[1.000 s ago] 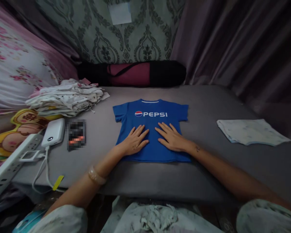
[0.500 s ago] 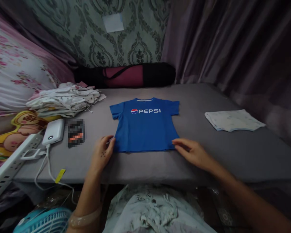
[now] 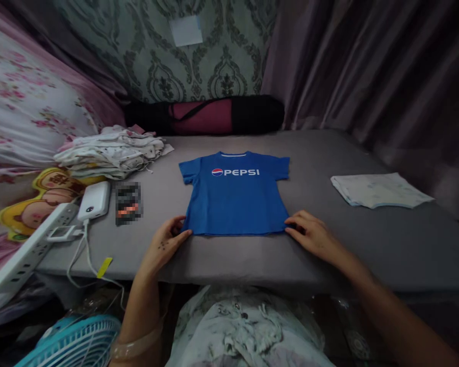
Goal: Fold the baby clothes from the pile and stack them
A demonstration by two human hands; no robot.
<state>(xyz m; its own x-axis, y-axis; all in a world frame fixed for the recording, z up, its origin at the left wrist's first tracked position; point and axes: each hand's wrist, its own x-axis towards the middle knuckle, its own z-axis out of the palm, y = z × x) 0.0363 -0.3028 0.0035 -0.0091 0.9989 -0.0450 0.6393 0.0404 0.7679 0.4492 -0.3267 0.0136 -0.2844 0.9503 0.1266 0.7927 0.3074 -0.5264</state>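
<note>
Left hand (image 3: 167, 240): thumb and fingers slightly parted, touching the lower left corner of the T-shirt (image 3: 235, 204); whether cloth is pinched cannot be told.

T-shirt: blue, short-sleeved, spread flat, front up, mid-surface (image 3: 233, 262), neck away from the person; round collar, pale inner strip; red, white and blue disc left of white "PEPSI" lettering; hem nearly straight.

Right hand (image 3: 312, 235): narrowed at the lower right corner; pinch likewise uncertain.

Obscured: turquoise fan (image 3: 86, 341), cut off below; small dark-and-orange item (image 3: 128, 204), pixelated; T-shirt back, hidden underneath; right forearm (image 3: 382, 295), cut off lower right.
</note>
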